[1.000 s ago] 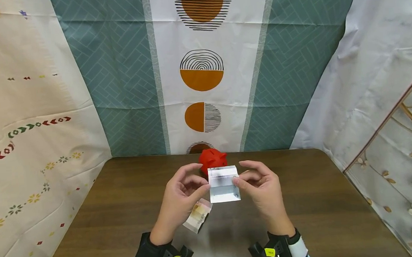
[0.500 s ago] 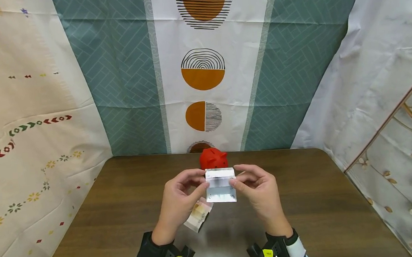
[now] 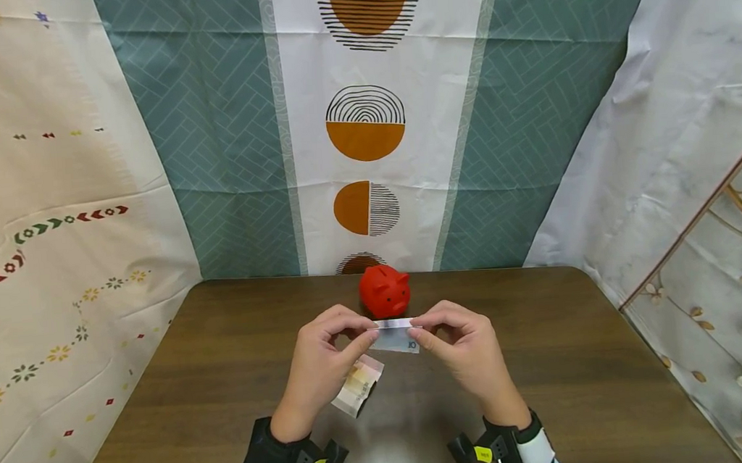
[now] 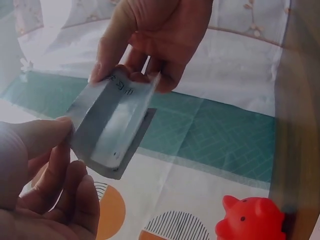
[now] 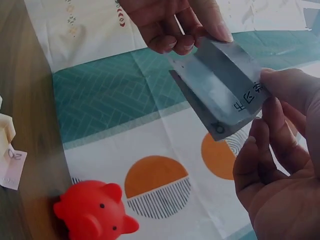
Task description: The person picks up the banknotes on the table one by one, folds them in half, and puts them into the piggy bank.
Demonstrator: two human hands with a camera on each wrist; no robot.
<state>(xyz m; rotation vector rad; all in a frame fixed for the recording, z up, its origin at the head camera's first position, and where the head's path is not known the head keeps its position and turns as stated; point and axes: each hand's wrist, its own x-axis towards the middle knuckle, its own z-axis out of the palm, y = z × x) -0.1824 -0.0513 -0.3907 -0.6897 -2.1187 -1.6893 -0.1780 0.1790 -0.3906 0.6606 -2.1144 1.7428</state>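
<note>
A pale blue-grey banknote (image 3: 394,341) is held up between both hands over the table, its creased upper part bent over. My left hand (image 3: 324,362) pinches its left edge between thumb and fingertips. On the opposite edge, my right hand (image 3: 469,354) grips it the same way. Creases run along the note (image 4: 110,122) in the left wrist view, and its panels stand at angles to each other. Printed characters show on the note (image 5: 222,85) near the right thumb. Below the left hand lies a second, pink and yellow banknote (image 3: 359,386), folded and slightly raised.
A red piggy bank (image 3: 385,291) stands behind the hands, close to the far edge of the brown wooden table (image 3: 551,362). Patterned cloths hang behind the table, with a teal and white one (image 3: 235,162) at the back.
The upper part of the held banknote has tipped over, so the note looks shorter. Both hands have come slightly closer together, and more of the piggy bank shows. The second note stays put.
</note>
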